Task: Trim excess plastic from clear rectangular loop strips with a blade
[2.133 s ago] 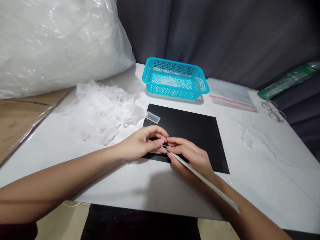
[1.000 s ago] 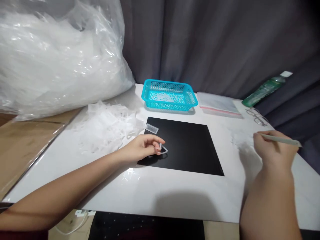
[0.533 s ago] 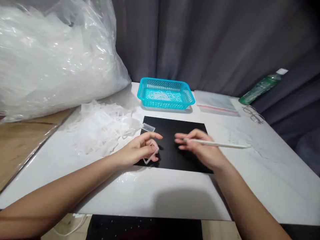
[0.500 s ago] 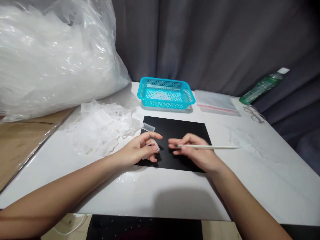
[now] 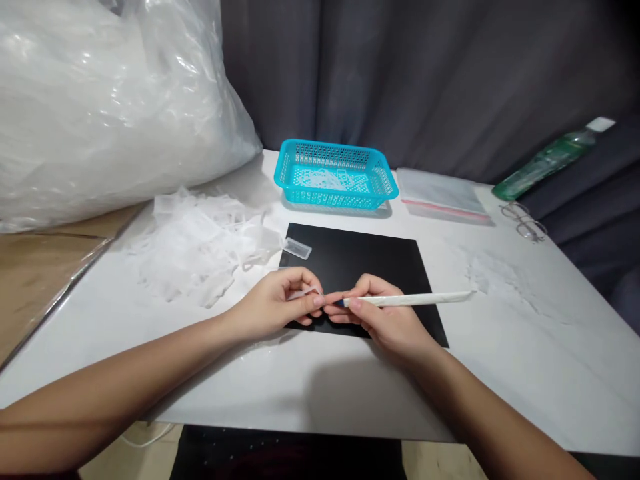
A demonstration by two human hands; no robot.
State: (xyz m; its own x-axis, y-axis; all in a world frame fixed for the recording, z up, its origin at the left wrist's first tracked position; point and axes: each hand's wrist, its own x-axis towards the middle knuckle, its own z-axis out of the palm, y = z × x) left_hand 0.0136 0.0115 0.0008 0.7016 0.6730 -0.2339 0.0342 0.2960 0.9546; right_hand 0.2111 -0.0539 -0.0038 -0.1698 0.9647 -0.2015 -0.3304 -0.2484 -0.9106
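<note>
My left hand [image 5: 287, 300] pinches a small clear plastic piece [image 5: 306, 291] between thumb and fingers, which partly hide it. My right hand [image 5: 383, 310] grips a long, thin white stick-like tool [image 5: 425, 299] with a dark blue tip end; it points rightward across the palm. The fingertips of both hands meet above a black mat [image 5: 360, 257]. On the mat's left upper corner lies a translucent rectangular plastic frame [image 5: 297, 249]. To the left of my left hand spreads a heap of translucent plastic pieces [image 5: 195, 247].
A blue basket [image 5: 335, 198] holding small clear bits stands behind the mat. Right of it are a zip bag [image 5: 443, 193], a green bottle [image 5: 550, 160] and eyeglasses [image 5: 525, 221]. Plastic scraps [image 5: 500, 283] lie at the right. A large filled plastic bag [image 5: 125, 113] bulks at the left.
My hands have come together, fingertips now meeting. My left index finger has curled in around the plastic piece. The view has shifted slightly.
</note>
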